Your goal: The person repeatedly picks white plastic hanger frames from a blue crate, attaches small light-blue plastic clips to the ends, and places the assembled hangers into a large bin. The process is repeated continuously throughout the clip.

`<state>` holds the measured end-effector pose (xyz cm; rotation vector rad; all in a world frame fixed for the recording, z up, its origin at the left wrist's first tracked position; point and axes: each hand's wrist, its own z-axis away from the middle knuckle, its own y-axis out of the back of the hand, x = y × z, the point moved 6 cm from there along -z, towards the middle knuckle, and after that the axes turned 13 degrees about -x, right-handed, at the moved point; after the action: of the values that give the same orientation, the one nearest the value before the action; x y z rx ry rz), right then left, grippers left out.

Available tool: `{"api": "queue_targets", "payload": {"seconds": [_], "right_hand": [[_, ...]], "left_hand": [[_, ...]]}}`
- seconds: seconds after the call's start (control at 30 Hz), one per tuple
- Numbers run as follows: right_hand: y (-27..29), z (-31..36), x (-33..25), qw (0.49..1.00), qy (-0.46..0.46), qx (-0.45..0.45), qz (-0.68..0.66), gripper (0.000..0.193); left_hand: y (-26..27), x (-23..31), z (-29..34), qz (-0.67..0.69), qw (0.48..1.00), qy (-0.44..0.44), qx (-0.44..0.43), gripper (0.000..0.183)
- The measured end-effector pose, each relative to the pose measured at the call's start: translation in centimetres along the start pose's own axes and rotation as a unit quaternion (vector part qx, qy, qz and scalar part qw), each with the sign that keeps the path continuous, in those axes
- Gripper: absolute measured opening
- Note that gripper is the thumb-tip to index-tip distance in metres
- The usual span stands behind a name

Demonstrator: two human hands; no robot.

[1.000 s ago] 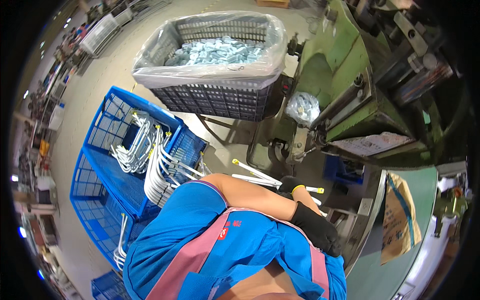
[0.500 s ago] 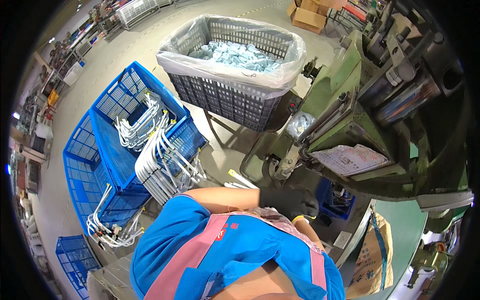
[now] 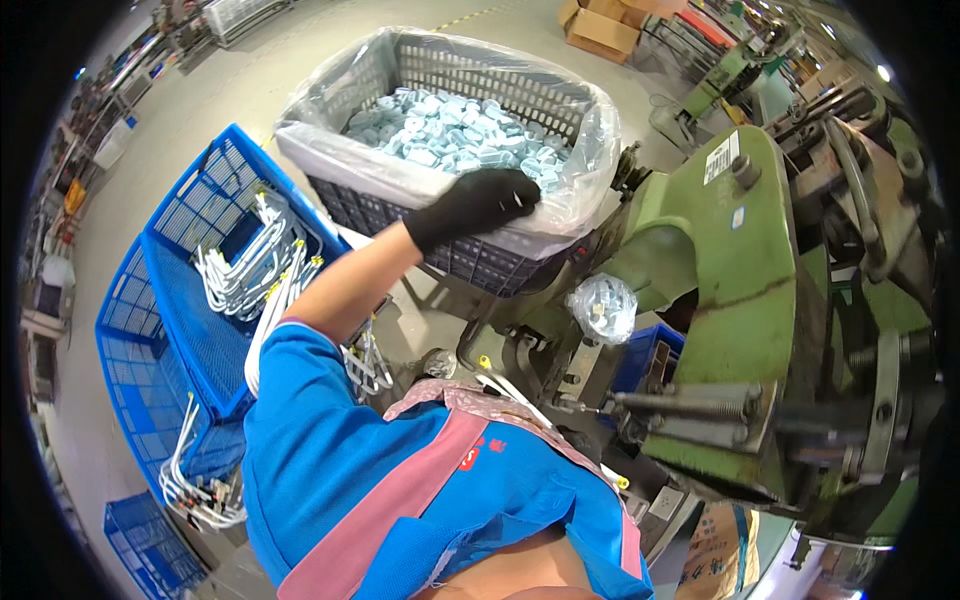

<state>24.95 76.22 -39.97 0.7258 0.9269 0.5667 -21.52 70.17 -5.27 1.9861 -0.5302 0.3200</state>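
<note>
My left hand (image 3: 478, 208), in a black glove, reaches out over the near rim of a dark plastic basket (image 3: 400, 235) lined with clear film. Its fingers are curled; a tiny pale spot shows at them, too small to name. Beyond the hand, many pale blue small plastic pieces (image 3: 450, 130) fill the basket. Close to my apron lies a white bent tube (image 3: 520, 397) with yellow ends, partly hidden by my chest. A dark patch beside that tube seems to be my right hand (image 3: 578, 440) in its glove; its fingers are hidden.
At left, blue crates (image 3: 180, 300) hold bundles of white tubes (image 3: 240, 270). A green machine (image 3: 720, 270) stands at right, with a clear bag of small parts (image 3: 602, 308) and a blue bin (image 3: 640, 355) beside it. A brown sack (image 3: 720, 550) is at lower right.
My left hand has gone from in front of my chest up and forward to the basket's near rim. The view has shifted, showing more of the green machine.
</note>
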Motion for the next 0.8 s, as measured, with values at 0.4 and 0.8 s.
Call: {"api": "queue_targets", "payload": {"seconds": [0.4, 0.8], "right_hand": [[2.8, -1.2, -8.2, 0.988, -0.132, 0.038, 0.067, 0.034], [2.6, -2.0, -12.7, 0.971, -0.206, 0.097, -0.067, 0.035]], "left_hand": [[-8.7, -28.5, -4.7, -0.124, 0.909, 0.2, -0.345, 0.041], [-6.8, -31.9, -6.5, 0.122, 0.947, 0.241, -0.176, 0.027]]}}
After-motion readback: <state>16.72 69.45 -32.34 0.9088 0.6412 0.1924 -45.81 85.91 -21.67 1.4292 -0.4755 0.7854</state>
